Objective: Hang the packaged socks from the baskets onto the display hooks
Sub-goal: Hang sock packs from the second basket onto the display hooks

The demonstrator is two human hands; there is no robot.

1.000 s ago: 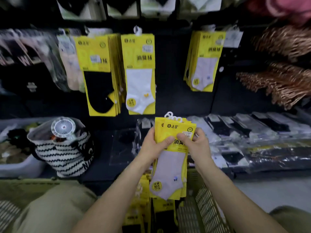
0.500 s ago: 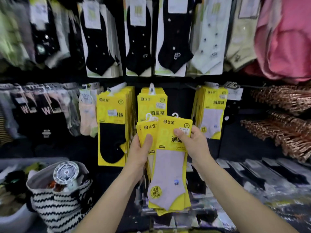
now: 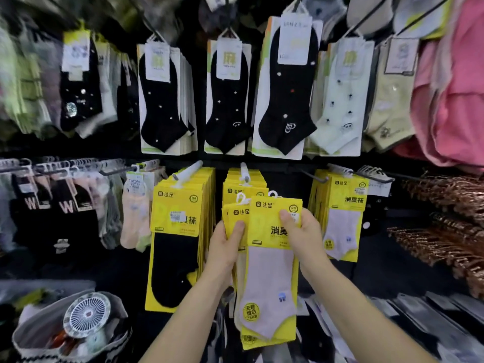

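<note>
Sock packs (image 3: 271,260) fanned between left hand (image 3: 226,247) and right hand (image 3: 303,237).

One view only, head-worn, wide-angle. The camera is facing the sock display wall (image 3: 377,258) nearly head-on, tilting slightly down. It is sitting near the wall. Both forearms are entering from the bottom edge, and the left hand (image 3: 225,247) and right hand (image 3: 303,231) are gripping the yellow sock packs (image 3: 269,279) at centre frame. The row of black socks (image 3: 162,100) is filling the upper part. The lens is bowing and blurring the left side. A bag (image 3: 34,328) with a small fan (image 3: 86,315) is showing at lower left. Copper hangers (image 3: 445,231) are showing at far right, and pink clothes (image 3: 455,87) in the upper right corner.
</note>
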